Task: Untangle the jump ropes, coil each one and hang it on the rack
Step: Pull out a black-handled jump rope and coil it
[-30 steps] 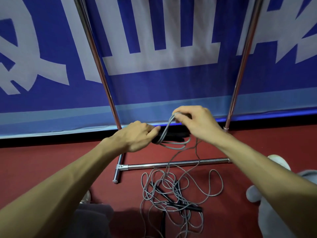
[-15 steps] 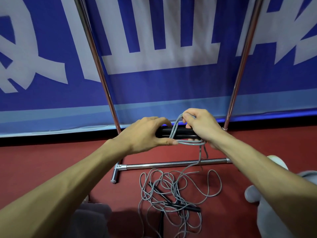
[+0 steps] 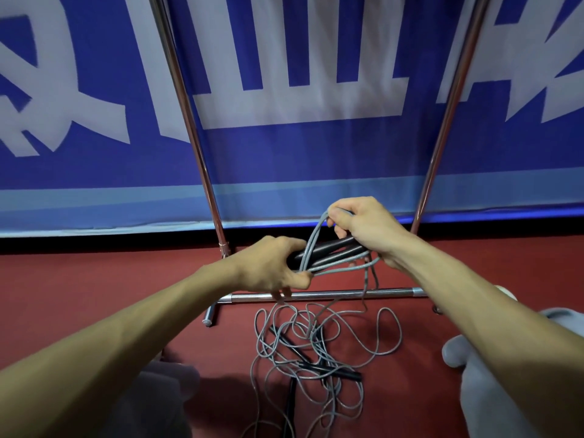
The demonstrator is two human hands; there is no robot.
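The job looks to be in its early part. The left hand (image 3: 268, 267) grips one end of a pair of black handles (image 3: 331, 251), held level in the air in front of the rack (image 3: 448, 105). The right hand (image 3: 363, 229) pinches a loop of grey cord (image 3: 311, 245) that passes over those handles. A few turns lie around them, so I judge that one rope is being coiled now. From this bundle the cord drops to a tangle (image 3: 316, 346) of grey cord and more black handles on the red floor (image 3: 94, 279), just in front of the lower bar (image 3: 347, 293) of the rack. This heap is not yet sorted. No rope hangs on any part of the rack that is in view; its top bar is outside the picture, so I cannot tell about it. The two slanted posts stand at each side of the hands, the left post (image 3: 189, 121) near the left hand, and a blue banner (image 3: 284, 153) closes the back. Free room is upward between the posts and toward the person. The hanging cord passes close to the lower bar and could catch there.
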